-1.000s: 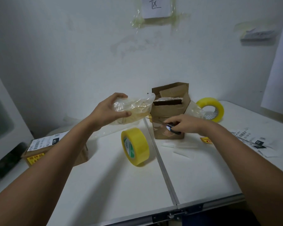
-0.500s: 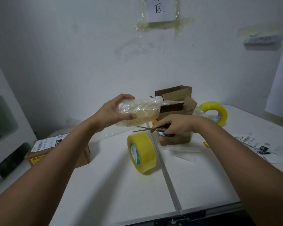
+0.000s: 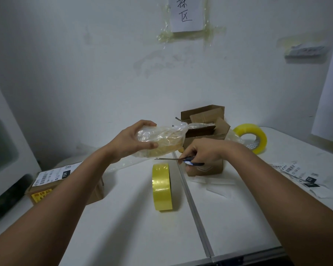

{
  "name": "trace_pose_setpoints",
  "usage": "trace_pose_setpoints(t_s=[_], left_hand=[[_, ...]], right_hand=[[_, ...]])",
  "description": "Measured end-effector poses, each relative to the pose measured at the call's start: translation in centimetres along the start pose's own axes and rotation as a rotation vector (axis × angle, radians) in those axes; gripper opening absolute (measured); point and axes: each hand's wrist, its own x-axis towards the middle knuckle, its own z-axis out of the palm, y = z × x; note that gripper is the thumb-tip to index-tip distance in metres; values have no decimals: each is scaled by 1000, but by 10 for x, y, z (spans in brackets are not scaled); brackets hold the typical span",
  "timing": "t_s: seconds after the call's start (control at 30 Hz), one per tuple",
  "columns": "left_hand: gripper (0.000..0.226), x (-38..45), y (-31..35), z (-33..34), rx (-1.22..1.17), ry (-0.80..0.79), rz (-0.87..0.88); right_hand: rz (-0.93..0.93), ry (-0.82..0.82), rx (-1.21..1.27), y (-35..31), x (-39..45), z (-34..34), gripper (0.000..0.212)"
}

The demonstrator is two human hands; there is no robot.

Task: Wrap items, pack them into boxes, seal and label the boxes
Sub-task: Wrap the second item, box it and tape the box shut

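Since the earlier frame the scissors [image 3: 178,160] have been drawn leftward, under the wrapped bundle [image 3: 161,140]. The bundle is clasped aloft by the left hand [image 3: 132,141]; the scissors are clenched in the right hand [image 3: 203,150], blades nearly closed. The film could be nicked by the tips. The open box [image 3: 204,131] stands just behind the right fingers [image 3: 189,153], a tape roll [image 3: 161,186] below; bare counter [image 3: 238,217] lies nearer.

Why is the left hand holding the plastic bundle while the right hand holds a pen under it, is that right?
Not quite. In the head view the right hand holds scissors, not a pen. The rest is right: the left hand holds the plastic bundle, and the scissors sit just under it.
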Motion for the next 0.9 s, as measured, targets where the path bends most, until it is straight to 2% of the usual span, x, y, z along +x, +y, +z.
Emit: trace_pose_setpoints(t_s=[0.27,0.4,0.53,0.63,0.73,0.83,0.9], left_hand=[[50,3,-10,0,-87,37,-72],[43,4,-19,7,-180,247,-187],[49,7,-31,3,-369,436,-355],[54,4,-45,4,-180,480,-404],[56,-4,-62,13,0,424,-468],[52,-12,-77,22,114,220,-635],[51,-11,-83,23,244,151,-646]], right_hand=[[-9,20,-34,-1,1,3,29],[19,39,-9,3,2,6,33],[23,58,11,5,5,9,33],[27,66,18,6,7,10,34],[34,68,22,5,7,12,34],[42,81,38,5,7,14,34],[42,102,32,6,8,16,33]])
